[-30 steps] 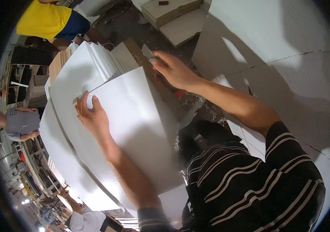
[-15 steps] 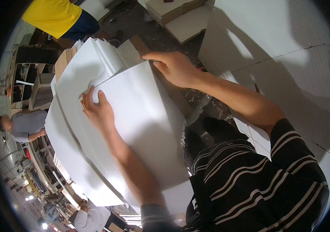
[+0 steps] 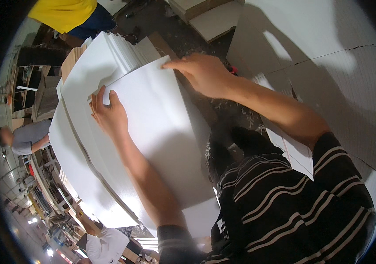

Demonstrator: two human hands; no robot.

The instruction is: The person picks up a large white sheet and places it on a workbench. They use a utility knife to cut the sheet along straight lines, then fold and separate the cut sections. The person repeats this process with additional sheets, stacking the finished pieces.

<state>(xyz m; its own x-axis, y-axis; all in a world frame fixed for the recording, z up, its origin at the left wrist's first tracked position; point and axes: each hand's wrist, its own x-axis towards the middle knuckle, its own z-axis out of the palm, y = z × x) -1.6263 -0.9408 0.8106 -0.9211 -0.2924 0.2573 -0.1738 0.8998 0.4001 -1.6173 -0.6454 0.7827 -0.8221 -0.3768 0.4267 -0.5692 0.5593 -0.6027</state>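
A white sheet-like panel [image 3: 161, 110] lies on top of a large white stack in front of me. My left hand [image 3: 110, 112] rests near its far left corner, fingers spread and bent, the thumb apart from them. At the panel's far right corner, my right hand [image 3: 207, 75] has its fingertips closed on the edge; part of its grip is hidden underneath. More thin white sheets [image 3: 124, 53] stand layered just beyond the panel's far edge. A narrow strip-like edge [image 3: 91, 165] runs along the stack's left side.
Large pale boards [image 3: 311, 88] stand at my right, with more boards [image 3: 214, 20] stacked at the far side. Debris lies on the dark floor [image 3: 236, 114]. A person in yellow [image 3: 66, 13] is beyond the stack; others [image 3: 31, 136] are at left, near wooden shelving [image 3: 33, 94].
My right hand's fingertips have drawn together on the panel's corner, and the hand has shifted slightly. My left hand stays at about the same place on the panel. The view has shifted a little.
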